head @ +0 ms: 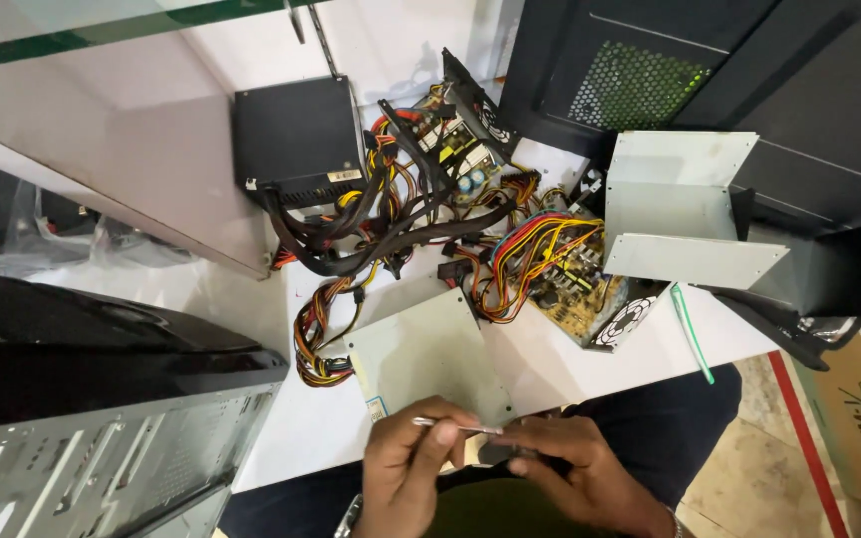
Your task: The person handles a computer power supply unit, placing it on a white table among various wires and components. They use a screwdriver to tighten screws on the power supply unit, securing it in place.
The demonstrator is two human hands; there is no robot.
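Both hands are working at the near edge of the table [281, 428], above the person's lap. The left hand [406, 473] is pinching a thin metal tool [455, 426] between thumb and fingertips, fingers narrow and curled around it. The right hand [575, 473] is meeting the tool's other end, its fingers closed on a small dark part [498, 453] that is too hidden to identify. The tool is lying roughly level, bridging the two hands.

Just beyond the hands, a grey metal cover [430, 354] is lying flat near the near edge, tilted askew. An open power supply [590, 299] is sitting to its right, board exposed, with red, yellow and orange wires [540, 244] spilling across it. A black power supply [296, 134] is resting toward the far edge, its black cables [351, 244] looping into the middle of the table. A second wire bundle [316, 339] is trailing off the cover's left side. A green cable tie [692, 334] is lying near the right edge. Bent grey panels [680, 204] are standing at the right. A computer case [102, 448] is occupying the near left corner.
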